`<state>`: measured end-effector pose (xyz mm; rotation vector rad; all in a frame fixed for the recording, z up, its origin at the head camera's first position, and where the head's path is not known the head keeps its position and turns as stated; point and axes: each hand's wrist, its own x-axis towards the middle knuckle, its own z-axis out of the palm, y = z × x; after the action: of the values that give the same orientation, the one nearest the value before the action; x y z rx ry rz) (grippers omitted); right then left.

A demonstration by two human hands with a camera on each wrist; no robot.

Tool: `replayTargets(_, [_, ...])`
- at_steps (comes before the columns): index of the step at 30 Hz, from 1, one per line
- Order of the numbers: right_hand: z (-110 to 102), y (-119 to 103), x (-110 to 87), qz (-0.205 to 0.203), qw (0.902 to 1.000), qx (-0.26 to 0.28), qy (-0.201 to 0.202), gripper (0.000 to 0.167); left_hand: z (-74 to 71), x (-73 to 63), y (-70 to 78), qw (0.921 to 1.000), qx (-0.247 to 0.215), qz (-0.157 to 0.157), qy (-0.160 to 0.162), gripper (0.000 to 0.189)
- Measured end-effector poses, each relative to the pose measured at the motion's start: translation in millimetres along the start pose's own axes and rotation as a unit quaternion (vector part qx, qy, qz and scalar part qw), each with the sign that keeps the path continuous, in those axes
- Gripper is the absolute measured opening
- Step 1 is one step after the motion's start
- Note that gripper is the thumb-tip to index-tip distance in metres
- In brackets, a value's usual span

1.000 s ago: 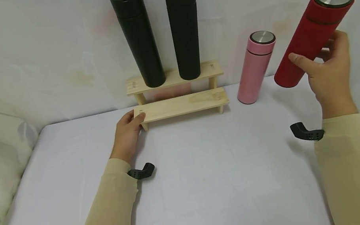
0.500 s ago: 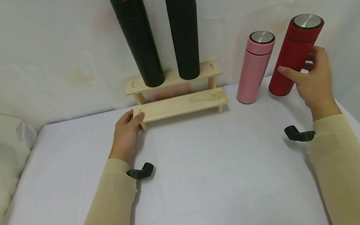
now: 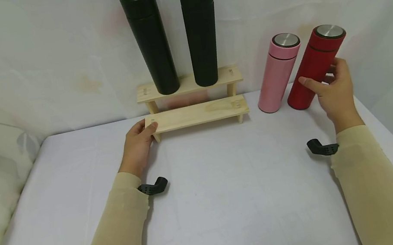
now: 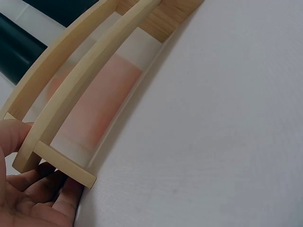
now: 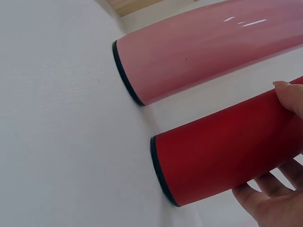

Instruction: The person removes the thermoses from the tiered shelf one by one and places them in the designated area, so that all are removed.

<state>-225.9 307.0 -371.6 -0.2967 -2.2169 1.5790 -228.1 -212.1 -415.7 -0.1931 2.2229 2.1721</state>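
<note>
My right hand [image 3: 336, 93] grips a red thermos bottle [image 3: 314, 64] around its middle, thumb on the near side and fingers behind. The bottle stands at the table's back right, its base at the tabletop. Just left of it a pink thermos bottle [image 3: 278, 75] stands apart from it; the right wrist view shows a narrow gap between the red body [image 5: 227, 149] and the pink one [image 5: 203, 47]. My left hand [image 3: 139, 143] pinches the left end of a two-step wooden rack [image 3: 195, 115], thumb on top of the lower step and fingers underneath.
Two tall black thermos bottles, one with a dark lid [image 3: 150, 43] and one with a steel lid [image 3: 203, 33], stand on the rack's upper step. A patterned curtain [image 3: 72, 65] hangs behind the white-covered table [image 3: 224, 187].
The red thermos bottle has come down and left with my right hand, from the air to the tabletop beside the pink one. My left hand has stayed on the rack.
</note>
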Motion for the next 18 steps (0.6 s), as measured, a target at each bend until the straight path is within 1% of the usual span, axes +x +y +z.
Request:
replayTargets(6, [-1.5, 3.2, 1.3, 0.015, 0.9997, 0.017, -0.010, 0.076, 0.8, -1.2, 1.8, 1.0000, -0.005, 0.003, -0.004, 0.069])
replayTargets(11, [-0.7, 2.9, 1.3, 0.013, 0.9988, 0.040, -0.023, 0.079, 1.5, -2.3, 2.8, 1.0000, -0.004, -0.001, 0.002, 0.067])
replayTargets(15, [0.8, 3.1, 0.9, 0.016, 0.9984, 0.044, -0.031, 0.079, 1.1, -2.3, 2.9, 1.0000, -0.001, -0.004, 0.006, 0.065])
replayTargets(18, [2.5, 2.8, 0.9, 0.022, 0.9982, 0.046, -0.030, 0.079, 0.7, -2.6, 3.3, 1.0000, 0.000, -0.005, 0.003, 0.066])
